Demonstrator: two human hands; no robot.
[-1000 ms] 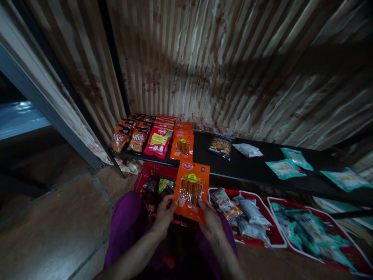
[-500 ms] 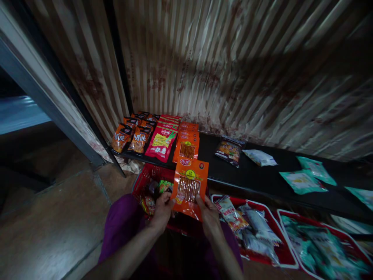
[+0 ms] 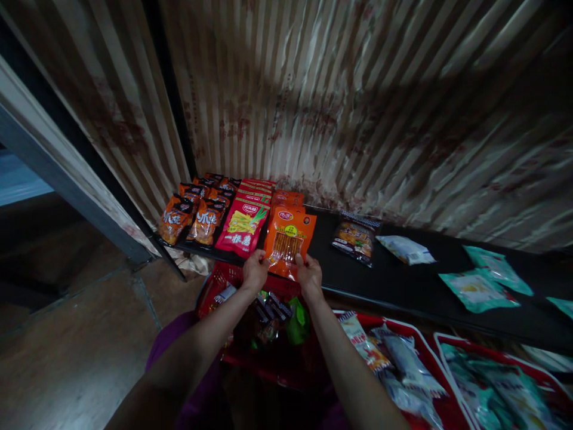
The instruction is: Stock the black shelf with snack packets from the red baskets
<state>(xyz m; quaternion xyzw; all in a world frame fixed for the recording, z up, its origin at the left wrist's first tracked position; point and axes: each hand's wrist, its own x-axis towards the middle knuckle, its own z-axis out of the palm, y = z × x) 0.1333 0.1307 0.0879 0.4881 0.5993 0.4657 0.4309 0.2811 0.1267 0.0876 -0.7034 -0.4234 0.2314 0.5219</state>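
Observation:
An orange snack packet (image 3: 289, 242) with a clear window showing brown strips is held by its lower corners between my two hands. My left hand (image 3: 255, 270) pinches its left corner, and my right hand (image 3: 309, 276) grips the right one with the thumb on top. The packet lies over the front of a row of similar orange packets (image 3: 289, 198) on the black shelf (image 3: 322, 251). Just left of it are overlapping red packets (image 3: 243, 227) with yellow sticks pictured on them. Below my hands, a red basket (image 3: 210, 292) holds mixed snack bags.
Black-and-orange bags (image 3: 206, 221) stand at the shelf's left end by a metal post (image 3: 172, 89). Farther right lie a dark snack bag (image 3: 356, 237), a white bag (image 3: 405, 248) and teal bags (image 3: 478, 289). More red baskets (image 3: 427, 340) stand below. A striped curtain (image 3: 335, 119) hangs behind.
Both hands have moved forward and up with the orange packet, from above the basket onto the shelf row. More of the basket's contents now shows. The view has shifted slightly.

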